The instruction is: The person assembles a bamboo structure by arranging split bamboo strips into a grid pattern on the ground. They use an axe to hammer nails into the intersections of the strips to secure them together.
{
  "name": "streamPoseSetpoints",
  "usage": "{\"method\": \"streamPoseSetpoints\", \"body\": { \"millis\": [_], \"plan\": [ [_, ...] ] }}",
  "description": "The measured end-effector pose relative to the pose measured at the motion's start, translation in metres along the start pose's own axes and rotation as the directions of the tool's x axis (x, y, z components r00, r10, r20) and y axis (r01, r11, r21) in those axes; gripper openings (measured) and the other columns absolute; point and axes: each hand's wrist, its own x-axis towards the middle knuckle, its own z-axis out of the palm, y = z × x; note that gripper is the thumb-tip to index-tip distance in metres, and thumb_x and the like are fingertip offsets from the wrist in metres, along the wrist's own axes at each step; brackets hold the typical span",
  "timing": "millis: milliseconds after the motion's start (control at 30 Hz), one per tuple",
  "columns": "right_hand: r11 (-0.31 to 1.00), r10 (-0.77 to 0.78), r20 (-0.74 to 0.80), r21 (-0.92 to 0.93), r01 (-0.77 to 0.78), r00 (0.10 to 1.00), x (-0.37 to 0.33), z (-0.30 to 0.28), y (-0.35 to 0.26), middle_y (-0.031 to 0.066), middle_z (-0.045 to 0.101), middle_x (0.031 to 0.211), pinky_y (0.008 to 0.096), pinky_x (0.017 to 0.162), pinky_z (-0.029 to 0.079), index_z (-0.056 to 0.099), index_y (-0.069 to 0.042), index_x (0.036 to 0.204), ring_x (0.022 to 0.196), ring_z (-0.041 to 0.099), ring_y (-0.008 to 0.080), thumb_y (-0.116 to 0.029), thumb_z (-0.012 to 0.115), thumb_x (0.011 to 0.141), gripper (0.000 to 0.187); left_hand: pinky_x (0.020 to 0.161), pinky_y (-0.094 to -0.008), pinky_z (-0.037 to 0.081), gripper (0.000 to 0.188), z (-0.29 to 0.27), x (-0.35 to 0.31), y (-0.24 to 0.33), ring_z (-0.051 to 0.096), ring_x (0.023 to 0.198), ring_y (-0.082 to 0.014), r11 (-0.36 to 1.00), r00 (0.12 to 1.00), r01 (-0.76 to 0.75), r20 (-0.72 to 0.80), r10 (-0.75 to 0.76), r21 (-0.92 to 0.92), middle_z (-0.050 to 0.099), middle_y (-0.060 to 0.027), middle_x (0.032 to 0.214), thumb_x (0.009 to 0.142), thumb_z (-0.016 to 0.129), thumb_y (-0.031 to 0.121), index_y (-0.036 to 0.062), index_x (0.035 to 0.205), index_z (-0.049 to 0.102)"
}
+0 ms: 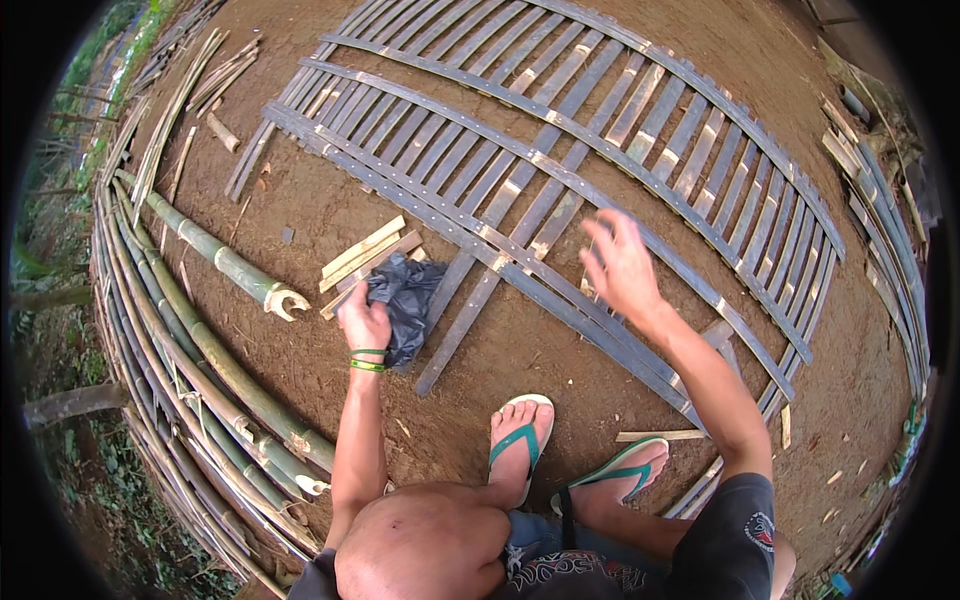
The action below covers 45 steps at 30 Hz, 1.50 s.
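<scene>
My left hand (pixel 363 322), with green and yellow bands at its wrist, is closed on the edge of a crumpled black plastic bag (pixel 408 308). What the bag holds, if anything, is hidden. Short split bamboo pieces (pixel 362 256) lie on the dirt just beyond it. Out to the right, my right hand (pixel 624 265) hovers with fingers apart and nothing in them, over the near part of a bamboo slat panel (pixel 560 178). Dark slats cross long rails there, with pale patches where the strips meet.
A thick cut bamboo pole (pixel 225 255) lies at the left, beside a long stack of bamboo poles (pixel 200 385). More split strips (pixel 880 240) are piled at the far right. My sandalled feet (pixel 522 440) stand on bare dirt near the panel's front rail.
</scene>
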Motion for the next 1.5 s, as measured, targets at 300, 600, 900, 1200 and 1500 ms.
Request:
{"method": "streamPoseSetpoints", "body": {
  "millis": [300,600,900,1200,1500],
  "plan": [
    [0.984,0.028,0.791,-0.128,0.12,0.612,-0.244,-0.056,-0.034,0.0157,0.067,0.098,0.0429,0.07,0.063,0.062,-0.004,0.096,0.091,0.073,0.0325,-0.022,0.069,0.09,0.02,0.087,-0.0374,0.056,0.026,-0.119,0.037,-0.052,0.073,0.093,-0.0246,0.993,0.982,0.103,-0.162,-0.092,0.056,0.077,-0.017,0.101,0.094,0.067,0.004,-0.0057,0.117,0.073],
    [0.996,-0.021,0.825,-0.033,0.085,0.564,-0.247,-0.05,-0.041,0.0151,0.067,0.106,0.0432,0.075,0.063,0.065,-0.005,0.11,0.098,0.073,0.0324,-0.029,0.074,0.089,0.033,0.091,-0.0399,0.052,0.044,-0.068,0.024,0.024,0.062,0.105,-0.0309,0.85,0.911,-0.204,-0.224,0.347,0.486,0.065,-0.0177,0.11,0.09,0.078,0.01,-0.0016,0.129,0.063],
    [0.963,-0.065,0.866,-0.076,0.259,0.495,-0.28,-0.04,-0.03,0.0127,0.063,0.112,0.0376,0.071,0.06,0.068,-0.003,0.122,0.099,0.068,0.0269,-0.029,0.06,0.099,0.036,0.094,-0.0467,0.048,0.053,0.056,-0.079,0.121,0.059,0.108,-0.0371,0.966,0.945,-0.229,0.263,0.192,0.117,0.062,-0.0168,0.112,0.085,0.083,0.021,0.0033,0.13,0.061],
    [0.972,-0.236,0.451,0.123,0.202,0.861,-0.156,-0.082,-0.094,0.0075,0.067,0.11,0.0343,0.073,0.063,0.069,-0.006,0.124,0.097,0.07,0.0249,-0.016,0.073,0.084,0.042,0.083,-0.0517,0.051,0.039,0.062,-0.083,0.087,0.063,0.096,-0.0452,0.957,0.929,-0.249,0.318,0.192,0.149,0.062,-0.0228,0.107,0.093,0.075,0.015,-0.0002,0.127,0.061],
    [0.878,-0.36,0.082,0.366,0.308,0.929,-0.155,-0.019,-0.075,0.0127,0.065,0.136,0.0376,0.085,0.064,0.069,-0.009,0.127,0.121,0.067,0.0312,-0.008,0.071,0.078,0.049,0.083,-0.052,0.053,0.037,0.048,-0.079,0.1,0.063,0.097,-0.0478,0.988,0.937,-0.156,0.316,0.148,0.002,0.061,-0.0255,0.105,0.092,0.076,0.007,-0.0029,0.125,0.062]
  ]
}}
